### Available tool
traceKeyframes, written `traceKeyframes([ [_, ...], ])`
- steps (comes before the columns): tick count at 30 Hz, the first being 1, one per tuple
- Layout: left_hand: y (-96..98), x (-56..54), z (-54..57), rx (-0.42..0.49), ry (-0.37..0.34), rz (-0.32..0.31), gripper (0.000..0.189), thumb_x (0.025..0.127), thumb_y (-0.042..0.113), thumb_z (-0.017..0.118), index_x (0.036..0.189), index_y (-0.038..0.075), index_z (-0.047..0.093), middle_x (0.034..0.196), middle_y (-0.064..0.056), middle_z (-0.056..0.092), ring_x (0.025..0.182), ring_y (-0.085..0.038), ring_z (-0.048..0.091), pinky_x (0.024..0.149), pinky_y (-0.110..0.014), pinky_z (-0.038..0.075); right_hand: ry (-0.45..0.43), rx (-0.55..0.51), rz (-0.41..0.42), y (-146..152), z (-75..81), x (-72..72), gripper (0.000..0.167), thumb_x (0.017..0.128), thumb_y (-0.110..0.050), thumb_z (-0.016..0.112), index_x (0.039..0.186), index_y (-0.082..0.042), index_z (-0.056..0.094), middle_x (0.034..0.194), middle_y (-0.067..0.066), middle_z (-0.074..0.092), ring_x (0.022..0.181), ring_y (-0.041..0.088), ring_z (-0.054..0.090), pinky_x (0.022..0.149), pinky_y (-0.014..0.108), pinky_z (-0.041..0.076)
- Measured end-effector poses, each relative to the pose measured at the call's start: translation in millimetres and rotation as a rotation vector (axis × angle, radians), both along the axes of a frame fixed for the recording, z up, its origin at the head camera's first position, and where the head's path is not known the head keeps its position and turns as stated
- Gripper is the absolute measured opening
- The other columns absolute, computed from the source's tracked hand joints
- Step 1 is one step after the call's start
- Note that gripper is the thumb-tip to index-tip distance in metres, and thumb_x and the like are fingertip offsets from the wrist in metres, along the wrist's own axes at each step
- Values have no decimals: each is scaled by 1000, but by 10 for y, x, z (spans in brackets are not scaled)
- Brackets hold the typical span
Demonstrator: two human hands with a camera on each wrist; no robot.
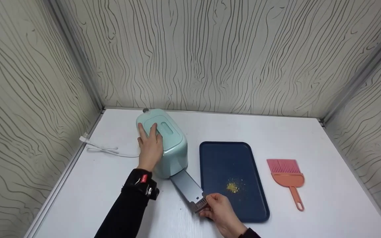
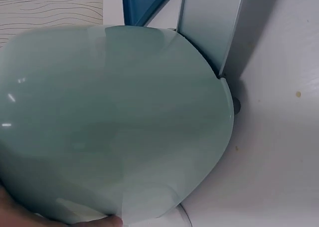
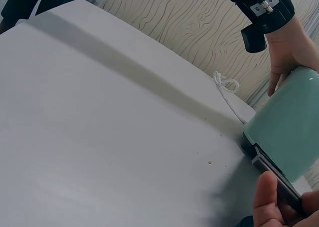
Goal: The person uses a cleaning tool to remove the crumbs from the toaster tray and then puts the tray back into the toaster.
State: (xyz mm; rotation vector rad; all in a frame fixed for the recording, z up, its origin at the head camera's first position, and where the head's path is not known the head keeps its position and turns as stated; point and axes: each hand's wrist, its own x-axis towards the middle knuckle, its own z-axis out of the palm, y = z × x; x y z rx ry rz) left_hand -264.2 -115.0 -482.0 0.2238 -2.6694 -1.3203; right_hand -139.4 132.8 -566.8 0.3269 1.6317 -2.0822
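A mint-green toaster (image 1: 174,162) with a lid (image 1: 159,124) on top stands at the left of the table. My left hand (image 1: 151,147) rests on it with spread fingers over the lid; in the left wrist view only part of that hand (image 2: 97,221) shows at the toaster's side. A metal crumb tray (image 1: 188,186) sticks out of the toaster's near end, low down. My right hand (image 1: 222,211) pinches its dark grey handle (image 1: 199,205) between thumb and fingers. The right wrist view shows the handle (image 3: 279,182) close to the toaster's base.
A dark blue tray (image 1: 220,158) lies right of the toaster, with a small heap of yellowish crumbs (image 1: 232,187) on it. Farther right lies an orange brush (image 1: 288,178) with pink bristles. The toaster's white cord (image 1: 106,150) runs left. Crumbs (image 3: 210,162) dot the tabletop.
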Motion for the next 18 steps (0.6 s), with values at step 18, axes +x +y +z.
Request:
traceKeyframes([
  [18,1,10,8,-52,-33,3,53,110,29,31,162,20,28,169,-17,-18,147,-61,10,96,-78,39,-5,42,-70,-173,-59,-47,23,110,-5,36,124,13,41,102,18,60,76,16,61,69,29,56],
])
